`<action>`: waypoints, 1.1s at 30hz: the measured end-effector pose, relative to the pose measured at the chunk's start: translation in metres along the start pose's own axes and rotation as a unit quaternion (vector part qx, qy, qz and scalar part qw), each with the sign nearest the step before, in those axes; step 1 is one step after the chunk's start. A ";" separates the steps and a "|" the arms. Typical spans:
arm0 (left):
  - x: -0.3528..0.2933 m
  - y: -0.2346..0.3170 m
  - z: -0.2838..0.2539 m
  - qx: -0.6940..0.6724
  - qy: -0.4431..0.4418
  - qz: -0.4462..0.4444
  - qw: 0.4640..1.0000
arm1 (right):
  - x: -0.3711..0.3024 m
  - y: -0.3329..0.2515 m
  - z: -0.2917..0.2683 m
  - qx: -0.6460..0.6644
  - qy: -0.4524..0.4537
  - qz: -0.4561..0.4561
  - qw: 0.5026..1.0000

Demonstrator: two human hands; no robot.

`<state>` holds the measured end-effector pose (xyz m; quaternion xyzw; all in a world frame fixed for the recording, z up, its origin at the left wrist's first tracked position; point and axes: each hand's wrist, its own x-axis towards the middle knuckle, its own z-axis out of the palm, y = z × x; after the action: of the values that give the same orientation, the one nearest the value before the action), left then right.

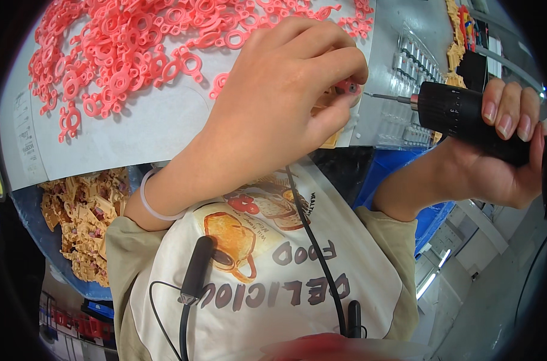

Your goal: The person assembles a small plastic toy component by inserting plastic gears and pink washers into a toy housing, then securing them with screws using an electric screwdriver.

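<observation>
The left hand [291,78] held a small pink part [347,88] pinched at the right edge of the table [153,114]; the right hand [501,180] gripped a black screwdriver [451,111] beyond that edge. Left to right, yellow pieces [87,222] lay in a blue bin [29,210] below the table's near edge, and pink ring parts [120,54] lay heaped upon the table.

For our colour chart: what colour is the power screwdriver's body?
Black screwdriver body, clearest in the head view.
</observation>
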<state>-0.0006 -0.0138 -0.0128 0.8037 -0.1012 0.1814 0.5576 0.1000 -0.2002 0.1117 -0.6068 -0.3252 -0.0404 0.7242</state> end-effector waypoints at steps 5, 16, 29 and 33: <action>0.000 0.000 0.001 -0.002 -0.003 0.003 1.000 | -0.002 0.003 0.000 -0.012 -0.037 0.000 0.999; -0.002 0.000 0.001 -0.002 0.001 0.000 1.000 | -0.013 0.000 0.015 0.010 -0.009 0.016 1.000; -0.001 -0.001 0.002 -0.008 0.007 -0.003 1.000 | -0.022 -0.008 0.025 -0.092 -0.022 0.008 0.995; -0.002 -0.002 0.003 -0.011 0.007 -0.008 1.000 | -0.025 -0.008 0.038 -0.150 0.022 -0.005 0.988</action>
<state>-0.0011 -0.0159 -0.0158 0.7972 -0.0932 0.1817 0.5681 0.0608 -0.1764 0.1074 -0.7061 -0.3027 -0.1057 0.6313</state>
